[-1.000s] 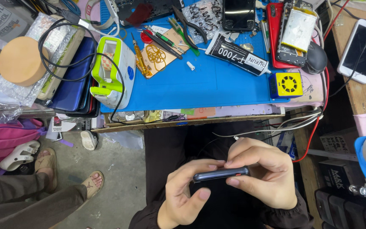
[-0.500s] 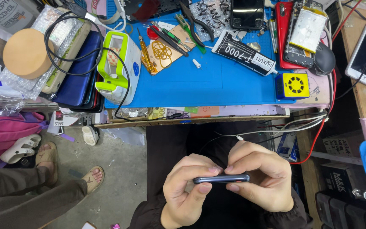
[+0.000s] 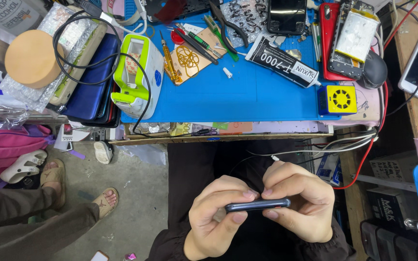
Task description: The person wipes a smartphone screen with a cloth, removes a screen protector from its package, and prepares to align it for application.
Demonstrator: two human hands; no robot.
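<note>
A slim dark phone (image 3: pixel 258 205) is held edge-on over my lap, below the front of the table. My left hand (image 3: pixel 216 217) grips its left end, thumb under the edge and fingers curled over the top. My right hand (image 3: pixel 298 200) clasps the right end, fingertips pressing along the upper edge. Both hands meet at the middle of the phone. Its screen and back are turned away, so only the thin side shows.
A blue work mat (image 3: pixel 238 96) carries a black glue tube (image 3: pixel 284 62), a yellow box (image 3: pixel 337 100), a green-and-white device (image 3: pixel 139 72), screwdrivers and opened phones (image 3: pixel 354 38). Another person's sandalled feet (image 3: pixel 81 198) rest on the floor at left.
Both hands with the phone have shifted slightly down and right in view; the grip is the same. The camera has tilted a little, moving the table up.
</note>
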